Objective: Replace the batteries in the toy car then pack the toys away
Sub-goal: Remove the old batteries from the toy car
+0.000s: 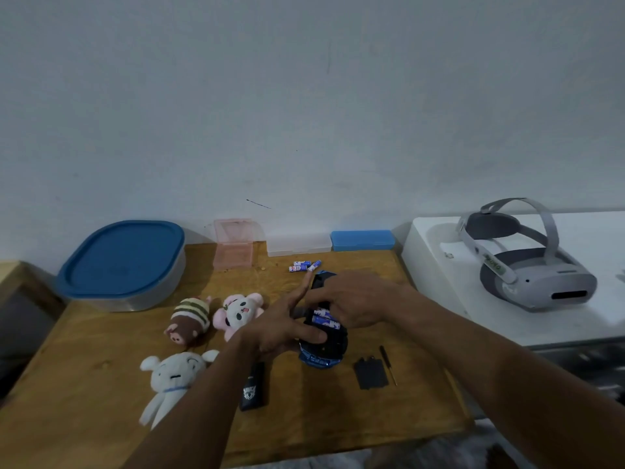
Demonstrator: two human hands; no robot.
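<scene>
Wooden counter (84, 384) against a plain grey wall (304, 96). One blue-lidded container (123, 262) sat at the back-left corner. Three plush toys (189, 319) lay left of centre. One toy car (326, 346), belly-up at centre: left hand (287, 328) gripped it, right hand (351, 299) fingers pressed onto batteries in its bay. Spare batteries (302, 265), count unclear, lay near the back edge.

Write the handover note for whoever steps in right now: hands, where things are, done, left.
Left hand steadies the upturned toy car; right hand presses batteries into its open bay.
Battery cover and screwdriver lie right of the car; loose batteries behind it.
Done: cover off, cells going in.
Left: refit cover, pack three plush toys and the car.
</scene>
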